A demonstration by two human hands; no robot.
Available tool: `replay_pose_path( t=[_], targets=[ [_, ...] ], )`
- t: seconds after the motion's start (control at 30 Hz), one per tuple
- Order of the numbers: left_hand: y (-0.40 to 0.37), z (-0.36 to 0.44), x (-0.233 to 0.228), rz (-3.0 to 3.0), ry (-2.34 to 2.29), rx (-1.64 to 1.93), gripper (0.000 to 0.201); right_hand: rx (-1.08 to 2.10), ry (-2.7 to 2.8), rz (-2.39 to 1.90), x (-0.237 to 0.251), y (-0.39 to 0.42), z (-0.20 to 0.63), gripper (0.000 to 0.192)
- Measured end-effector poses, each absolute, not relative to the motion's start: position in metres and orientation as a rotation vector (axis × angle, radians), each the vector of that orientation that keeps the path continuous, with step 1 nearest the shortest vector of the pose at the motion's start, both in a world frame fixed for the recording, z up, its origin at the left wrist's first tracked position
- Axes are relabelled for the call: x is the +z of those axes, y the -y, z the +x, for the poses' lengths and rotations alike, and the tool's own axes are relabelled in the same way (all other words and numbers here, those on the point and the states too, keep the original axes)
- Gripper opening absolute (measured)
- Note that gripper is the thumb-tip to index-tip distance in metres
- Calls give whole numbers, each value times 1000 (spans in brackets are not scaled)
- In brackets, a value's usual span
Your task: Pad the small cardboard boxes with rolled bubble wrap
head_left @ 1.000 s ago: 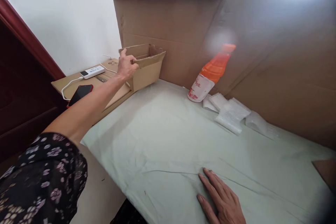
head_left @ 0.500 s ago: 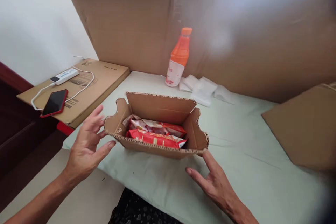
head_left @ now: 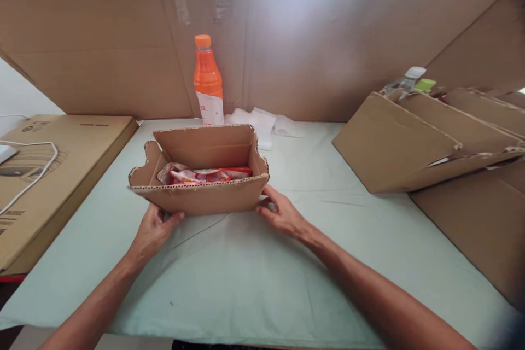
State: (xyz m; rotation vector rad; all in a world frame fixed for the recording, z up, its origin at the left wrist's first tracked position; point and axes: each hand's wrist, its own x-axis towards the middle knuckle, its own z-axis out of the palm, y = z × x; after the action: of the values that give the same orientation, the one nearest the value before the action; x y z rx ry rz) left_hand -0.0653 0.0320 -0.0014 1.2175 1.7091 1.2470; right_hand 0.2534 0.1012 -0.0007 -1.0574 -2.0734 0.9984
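print on flat carton [head_left: 61, 153], bottle label [head_left: 211, 109], none legible

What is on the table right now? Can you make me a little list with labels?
left hand: touching the lower left corner of the small cardboard box
right hand: touching the box's lower right corner
inside the box: red snack packets
behind the box: orange bottle, standing upright, with white wrappers beside it
left side: flat carton with a white cable on it
right side: large open box
surface: pale green cloth
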Motion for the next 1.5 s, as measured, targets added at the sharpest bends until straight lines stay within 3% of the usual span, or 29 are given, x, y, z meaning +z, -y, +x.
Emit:
replay_pose_path(
  t=[0.13,0.3,0.43,0.63,0.8,0.9,1.03,1.1,1.23,1.4,1.5],
  targets=[
    [-54,-53,-13,1285,-1771,1264,48,675,2056,-1310,-5,-167,282,48],
    [-49,-49,-28,1374,-1912,1196,44,461,1956,-1500,-18,-252,277,55],
    [-49,-51,-31,1361,-1897,1196,46,419,1911,-1529,-23,-285,264,30],
    [-49,-54,-34,1402,-1926,1199,40,411,1924,-1472,0,-210,334,28],
    [-51,-54,-32,1420,-1886,1226,42,881,2191,-1368,28,-93,384,30],
    [-40,-47,-26,1442,-1863,1263,44,998,2196,-1397,41,-52,391,39],
    [4,-28,-17,1496,-2024,1400,71,893,2045,-1545,45,-46,389,42],
    [30,-11,-12,1632,-2043,1356,63,744,2041,-1673,39,-55,383,40],
    [58,31,-5,1879,-1757,1101,30,428,2167,-1835,18,-66,358,29],
    [54,75,2,1641,-1430,1042,40,502,2175,-1687,4,-48,340,14],
    [48,92,4,1377,-1303,1031,51,561,2080,-1719,10,-46,341,30]
  ],
)
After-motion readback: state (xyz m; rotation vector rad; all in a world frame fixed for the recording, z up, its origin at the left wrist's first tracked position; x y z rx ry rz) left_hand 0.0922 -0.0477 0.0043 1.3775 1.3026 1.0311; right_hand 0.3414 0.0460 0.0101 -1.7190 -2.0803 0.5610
